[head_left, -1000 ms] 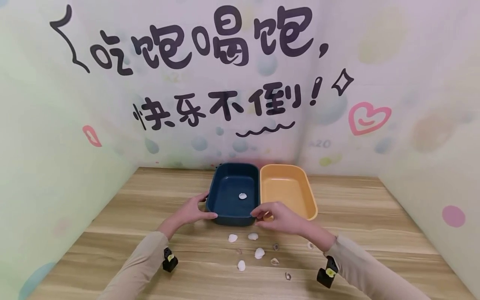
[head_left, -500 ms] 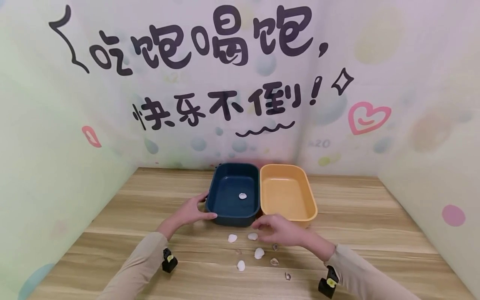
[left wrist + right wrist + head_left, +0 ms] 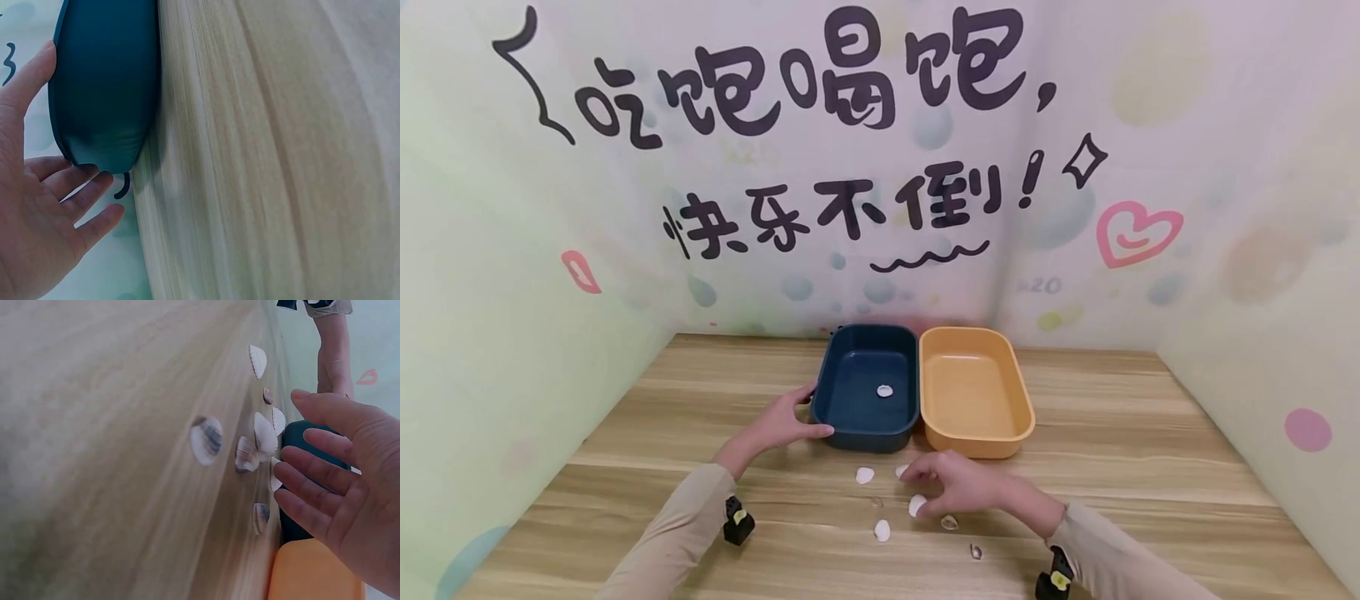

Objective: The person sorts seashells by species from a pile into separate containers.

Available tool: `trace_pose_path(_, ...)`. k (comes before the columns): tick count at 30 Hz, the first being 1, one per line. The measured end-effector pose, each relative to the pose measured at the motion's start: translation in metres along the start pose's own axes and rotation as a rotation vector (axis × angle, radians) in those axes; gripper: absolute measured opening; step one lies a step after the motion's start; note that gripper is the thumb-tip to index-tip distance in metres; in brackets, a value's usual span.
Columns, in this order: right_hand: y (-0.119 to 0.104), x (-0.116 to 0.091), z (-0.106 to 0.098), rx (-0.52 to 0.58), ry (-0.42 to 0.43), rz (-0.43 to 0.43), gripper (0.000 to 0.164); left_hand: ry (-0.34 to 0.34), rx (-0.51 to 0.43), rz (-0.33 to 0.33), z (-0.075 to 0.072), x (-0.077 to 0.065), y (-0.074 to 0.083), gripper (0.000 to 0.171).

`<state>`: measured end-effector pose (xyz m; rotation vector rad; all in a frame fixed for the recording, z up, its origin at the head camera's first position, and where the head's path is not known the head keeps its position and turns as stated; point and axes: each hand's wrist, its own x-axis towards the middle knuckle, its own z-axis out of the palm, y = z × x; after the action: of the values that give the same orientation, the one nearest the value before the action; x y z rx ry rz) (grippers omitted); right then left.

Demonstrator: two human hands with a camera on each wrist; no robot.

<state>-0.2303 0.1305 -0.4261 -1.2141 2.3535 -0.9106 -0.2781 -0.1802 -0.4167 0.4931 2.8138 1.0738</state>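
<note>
My left hand [image 3: 780,419] holds the near left corner of a dark blue plastic bin [image 3: 868,442], thumb at the front rim and fingers along the left side. In the left wrist view, the fingers [image 3: 70,182] meet the bin's wall. One white seashell [image 3: 884,391] lies inside this bin. Over the loose shells on the table hovers my right hand [image 3: 964,482], fingers apart and nothing between them. White shells [image 3: 882,530] and darker striped shells [image 3: 206,440] lie below it. One white shell [image 3: 917,505] sits right by the thumb, partly covered in the head view.
A yellow plastic bin [image 3: 977,447] stands against the blue bin's right side. Both rest on the wood-grain table [image 3: 700,392] near its back edge. Printed fabric walls [image 3: 1240,250] close in the back and sides.
My right hand has moved from the near corner between the bins toward me, down over the shells, with its fingers spread wider. The left hand stays on the blue bin.
</note>
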Motion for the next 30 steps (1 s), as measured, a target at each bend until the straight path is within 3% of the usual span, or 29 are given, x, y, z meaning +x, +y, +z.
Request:
trace_pose_path(5,0.002,-0.001,0.006,0.025,-0.014,0.003,0.037,-0.003,0.0,-0.004,-0.001,-0.001,0.0,0.093)
trace_pose_path(11,0.0,-0.003,0.011,-0.063,0.002,-0.015,0.029,-0.001,0.0,0.001,-0.001,0.0,-0.001,0.094)
trace_pose_path(24,0.004,-0.003,0.014,-0.216,0.102,-0.182,0.019,-0.004,-0.009,-0.006,-0.001,0.0,0.002,0.093)
trace_pose_path(30,0.003,-0.003,0.013,-0.194,0.095,-0.135,0.017,-0.005,-0.012,-0.008,-0.001,0.0,0.001,0.094)
